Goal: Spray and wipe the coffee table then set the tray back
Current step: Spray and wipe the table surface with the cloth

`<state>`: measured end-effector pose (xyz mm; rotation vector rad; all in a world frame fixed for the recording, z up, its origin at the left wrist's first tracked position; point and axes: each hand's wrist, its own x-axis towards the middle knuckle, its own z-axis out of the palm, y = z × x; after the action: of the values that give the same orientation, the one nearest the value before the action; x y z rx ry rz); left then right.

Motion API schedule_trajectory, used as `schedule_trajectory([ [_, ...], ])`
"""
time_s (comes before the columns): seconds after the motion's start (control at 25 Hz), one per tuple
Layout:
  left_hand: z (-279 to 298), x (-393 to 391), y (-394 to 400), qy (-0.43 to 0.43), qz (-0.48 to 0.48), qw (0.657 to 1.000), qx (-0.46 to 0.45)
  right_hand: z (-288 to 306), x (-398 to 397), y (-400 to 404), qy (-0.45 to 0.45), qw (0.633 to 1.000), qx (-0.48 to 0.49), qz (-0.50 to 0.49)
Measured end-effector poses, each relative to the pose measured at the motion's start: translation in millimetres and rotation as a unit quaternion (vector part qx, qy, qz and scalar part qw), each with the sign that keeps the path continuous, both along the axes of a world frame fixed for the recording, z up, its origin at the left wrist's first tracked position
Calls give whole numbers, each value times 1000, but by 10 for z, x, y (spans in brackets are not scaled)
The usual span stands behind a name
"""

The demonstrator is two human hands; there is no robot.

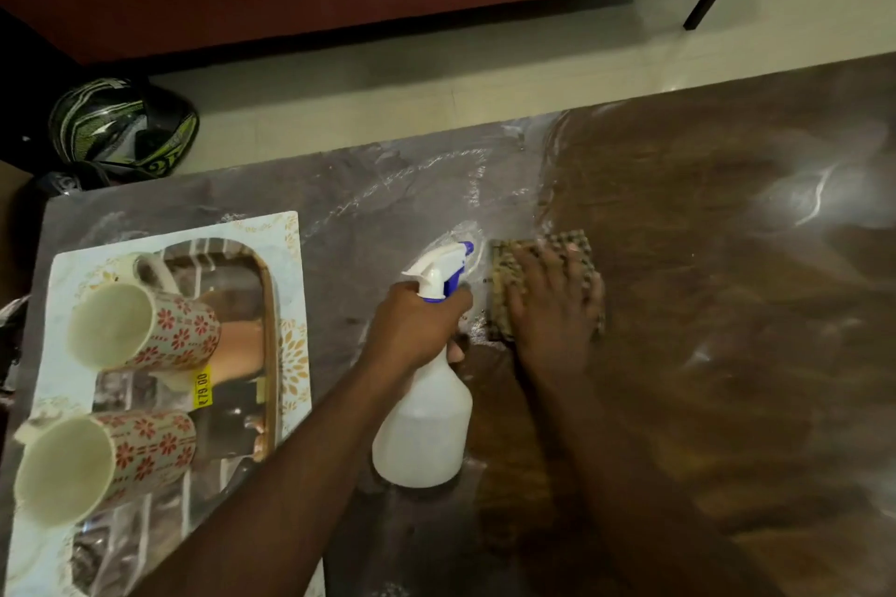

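My left fingers [451, 305] wrap closed around the neck of the spray bottle [426, 422], which stands on the surface [727, 354], nozzle facing away from me. My right fingers [577, 267] lie spread flat, pressing the checked cloth [504, 276] onto the wet wood just beside it. The tray [291, 286] with two floral mugs [140, 325] sits at the left end.

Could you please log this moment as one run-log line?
left hand: holds spray bottle | right hand: presses cloth on table | tray: on table
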<state>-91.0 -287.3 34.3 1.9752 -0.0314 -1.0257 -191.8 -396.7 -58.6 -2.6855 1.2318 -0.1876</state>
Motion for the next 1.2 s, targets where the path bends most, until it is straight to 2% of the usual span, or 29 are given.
schedule_trajectory([
  [0.12, 31, 126, -205, 12, 18, 1000, 11, 8, -97, 193, 15, 974, 6, 226],
  [0.2, 75, 211, -287, 34, 23, 999, 17, 23, -399, -177, 20, 959, -12, 281],
  [0.24, 90, 270, -348, 35, 27, 999, 19, -2, -411, -469, 20, 968, -26, 250],
  [0.32, 124, 373, -487, 31, 27, 999, 14, -30, -129, -984, 11, 994, -26, 102],
  [0.36, 134, 415, -555, 32, 28, 999, 4, -35, 139, -1070, 7, 999, -17, 40],
  [0.4, 141, 458, -619, 32, 31, 999, -3, -27, 424, -1018, 3, 1000, -7, 21],
  [0.44, 130, 498, -679, 28, 38, 999, -6, -28, 629, -882, -6, 998, 9, 56],
  [0.48, 119, 524, -726, 15, 40, 999, -2, -59, 700, -722, -15, 991, 11, 134],
  [0.56, 109, 587, -832, -8, 36, 999, 19, -95, 418, -700, -12, 956, -5, 294],
  [0.6, 117, 633, -880, -1, 36, 999, 23, -76, 259, -916, -6, 947, -14, 320],
  [0.68, 152, 734, -943, 34, 58, 998, 5, -72, 222, -1428, 0, 969, -45, 245],
  [0.8, 183, 842, -1001, 22, 73, 997, 9, -49, 796, -1734, -6, 1000, -1, 26],
  [0.84, 183, 855, -1012, 7, 76, 997, 19, -29, 1044, -1544, -20, 1000, 12, 19],
  [0.88, 164, 863, -1014, -2, 80, 996, 25, -33, 1201, -1276, -38, 998, 15, 55],
  [0.92, 158, 856, -1012, 0, 88, 996, 30, -93, 1214, -1013, -45, 990, 6, 131],
  [1.0, 180, 847, -960, 23, 108, 993, 29, -124, 880, -820, -30, 951, -5, 307],
  [1.04, 198, 842, -902, 36, 112, 993, 25, -120, 705, -975, -18, 943, -5, 332],
  [1.08, 213, 840, -827, 44, 116, 992, 21, -99, 605, -1190, -17, 951, -17, 309],
  [1.2, 254, 829, -576, 35, 119, 992, 38, -42, 720, -1688, -3, 994, -9, 109],
])
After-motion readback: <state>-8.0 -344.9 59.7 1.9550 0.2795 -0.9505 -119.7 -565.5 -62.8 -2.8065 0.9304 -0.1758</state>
